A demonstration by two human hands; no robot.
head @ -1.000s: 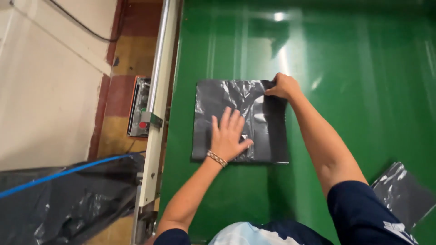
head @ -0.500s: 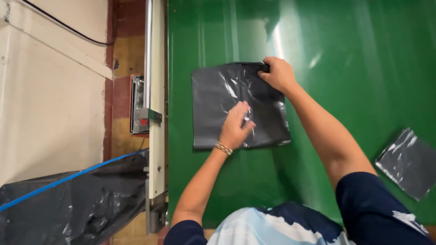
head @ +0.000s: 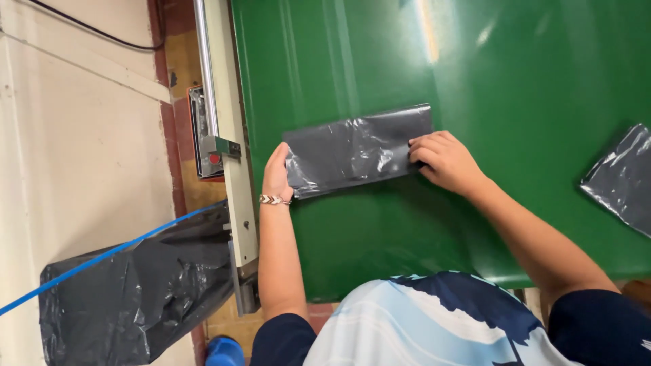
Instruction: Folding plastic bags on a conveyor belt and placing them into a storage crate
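A: Hands first. Left hand (head: 277, 171)?

B: At 9 o'clock of the grey plastic bag (head: 357, 149), fingers curled round its left short edge, thumb side under the film. Gripping it. Patterned bracelet (head: 274, 200) on that wrist.

A: Right hand (head: 444, 159)?

B: At 3 o'clock of the bag, fingers bent, tips pressed on the right short edge. Whether it pinches the film or only pins it down, cannot tell.

A: Bag position and shape?

B: Flat on the green table (head: 352, 61), mid-frame. A long, narrow strip, dark grey, glossy, creased, tilted slightly with its right end higher. Its left end is near the table's left edge.

A: Other packages?

B: Second grey bag (head: 624, 177) at 3 o'clock, well apart from the first, lying flat at the frame's right edge, partly cut off. Large black sack (head: 135, 298) at 8 o'clock, off the table, beside the wall, with a blue strip (head: 108, 254) across its top.

A: Labels, signs?

B: None legible. Metal rail (head: 220, 88) runs along the table's left side; a small box with a red button (head: 215, 158) sits on it at 9 o'clock.
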